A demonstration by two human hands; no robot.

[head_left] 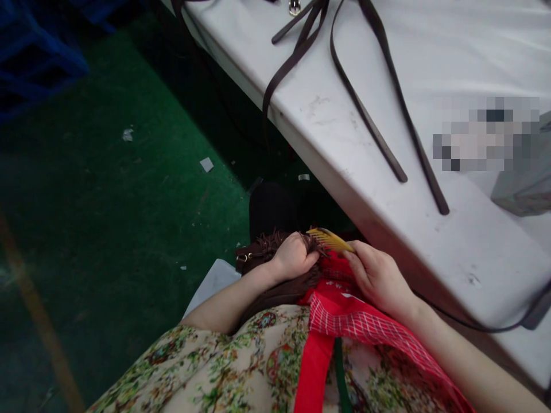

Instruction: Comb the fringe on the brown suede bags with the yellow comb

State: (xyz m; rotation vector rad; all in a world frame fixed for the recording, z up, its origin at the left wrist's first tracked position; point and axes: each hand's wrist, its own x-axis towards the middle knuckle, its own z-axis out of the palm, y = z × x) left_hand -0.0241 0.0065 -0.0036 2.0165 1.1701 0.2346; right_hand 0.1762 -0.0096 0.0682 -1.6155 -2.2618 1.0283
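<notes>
My left hand (291,257) is closed in a fist around a bundle of dark brown fringe on a brown leather bag (262,269) lying on my lap. In my right hand (379,278) I grip a yellow comb (329,239), whose teeth sit against the fringe just beyond my left fist. Both hands work below the edge of the white table (387,189), over a red apron (344,312) and a floral garment.
Several long dark brown leather straps (374,123) lie across the white table, one end hanging over its edge. A grey object (523,183) stands at the table's right. A black cable (495,327) runs under the table. Green floor (107,201) with paper scraps spreads left.
</notes>
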